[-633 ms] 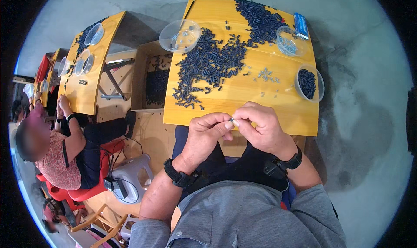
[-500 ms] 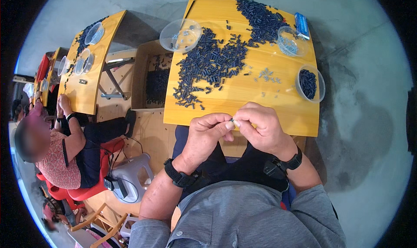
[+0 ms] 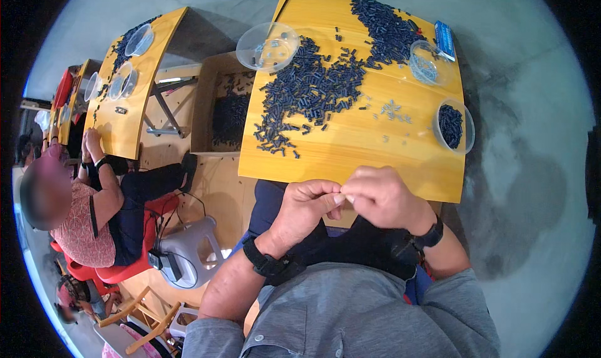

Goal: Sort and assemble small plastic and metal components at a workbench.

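Over the near edge of the yellow wooden table (image 3: pixel 338 154), my two hands meet at the fingertips. My left hand (image 3: pixel 303 207) is closed in a pinch of thumb and forefinger. Against it presses my right hand (image 3: pixel 385 198), also pinching, its knuckles turned up. Whatever lies between the fingertips is too small and covered to name. Beyond them spreads a pile of short black tube-like pieces (image 3: pixel 307 88). Several small silvery pieces (image 3: pixel 391 109) lie scattered to its right. A clear round tub (image 3: pixel 469 135) at the right edge holds more black pieces.
Another black heap (image 3: pixel 388 35) lies at the far side, near a clear tub (image 3: pixel 414 67) of pale blue bits and a blue box (image 3: pixel 444 41). A clear tub (image 3: pixel 242 54) overhangs the left edge above a cardboard box (image 3: pixel 201 123). A co-worker (image 3: pixel 87 214) sits left.
My right hand has rolled over and its fingers are more tightly bunched. The small dark piece glimpsed between the fingertips is now covered. The view has shifted slightly.
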`<state>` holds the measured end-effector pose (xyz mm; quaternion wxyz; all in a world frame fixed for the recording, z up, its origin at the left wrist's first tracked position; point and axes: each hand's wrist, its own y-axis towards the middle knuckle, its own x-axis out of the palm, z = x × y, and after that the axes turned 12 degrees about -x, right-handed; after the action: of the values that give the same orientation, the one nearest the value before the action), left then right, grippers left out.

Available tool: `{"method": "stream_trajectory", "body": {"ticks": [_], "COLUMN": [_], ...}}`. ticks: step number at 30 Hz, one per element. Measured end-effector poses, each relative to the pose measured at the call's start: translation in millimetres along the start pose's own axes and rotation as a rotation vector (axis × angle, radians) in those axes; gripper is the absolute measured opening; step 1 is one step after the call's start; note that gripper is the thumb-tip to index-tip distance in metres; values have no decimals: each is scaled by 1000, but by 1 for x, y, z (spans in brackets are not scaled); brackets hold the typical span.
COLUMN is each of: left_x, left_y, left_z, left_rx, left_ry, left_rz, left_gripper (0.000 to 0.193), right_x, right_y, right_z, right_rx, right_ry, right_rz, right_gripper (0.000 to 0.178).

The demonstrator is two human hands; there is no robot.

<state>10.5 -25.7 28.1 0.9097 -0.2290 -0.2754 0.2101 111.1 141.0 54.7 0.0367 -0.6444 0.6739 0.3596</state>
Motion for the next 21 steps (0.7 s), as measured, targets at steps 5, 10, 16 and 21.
{"method": "stream_trajectory", "body": {"ticks": [5,10,16,21], "left_x": [7,5,2,0], "left_y": [4,6,9,10], "left_z": [8,0,3,-1], "left_rx": [-7,15,25,22], "left_ry": [21,62,73,63], "left_rz": [-7,-55,-35,-15], "left_gripper": [8,7,6,6], "right_x": [19,35,44,50], "right_y": [5,19,25,25], "right_z": [55,98,108,115], "right_rx": [557,227,286,238], "right_ry": [232,-345,-528,-584], "right_rz": [303,178,62,47], "right_gripper": [6,11,15,15]}}
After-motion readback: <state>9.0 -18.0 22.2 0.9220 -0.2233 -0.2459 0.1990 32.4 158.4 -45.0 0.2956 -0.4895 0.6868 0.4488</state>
